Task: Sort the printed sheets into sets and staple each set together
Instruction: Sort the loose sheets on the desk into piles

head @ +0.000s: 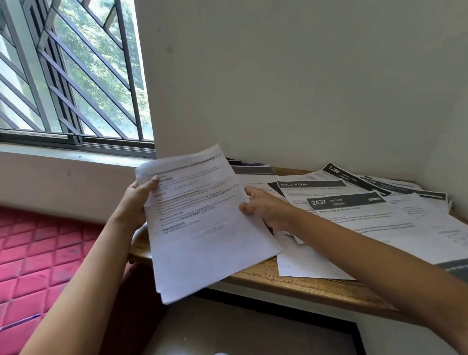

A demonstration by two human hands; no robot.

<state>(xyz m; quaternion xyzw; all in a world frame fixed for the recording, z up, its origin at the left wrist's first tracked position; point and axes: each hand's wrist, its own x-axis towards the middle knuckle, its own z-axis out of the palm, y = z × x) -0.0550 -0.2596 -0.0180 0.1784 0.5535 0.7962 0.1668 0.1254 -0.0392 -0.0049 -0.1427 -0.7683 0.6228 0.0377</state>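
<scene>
I hold a thin stack of printed sheets [207,229] tilted above the left end of the wooden table [303,283]. My left hand [136,200] grips the stack's left edge, thumb on the top page. My right hand [263,207] pinches its right edge. More printed sheets [372,216] with black header bars lie spread and overlapping across the table to the right. No stapler is in view.
A plain wall closes the back and right side of the table. A barred window [67,65] with a sill is at the left. A red quilted mattress [25,263] lies below the sill, left of the table.
</scene>
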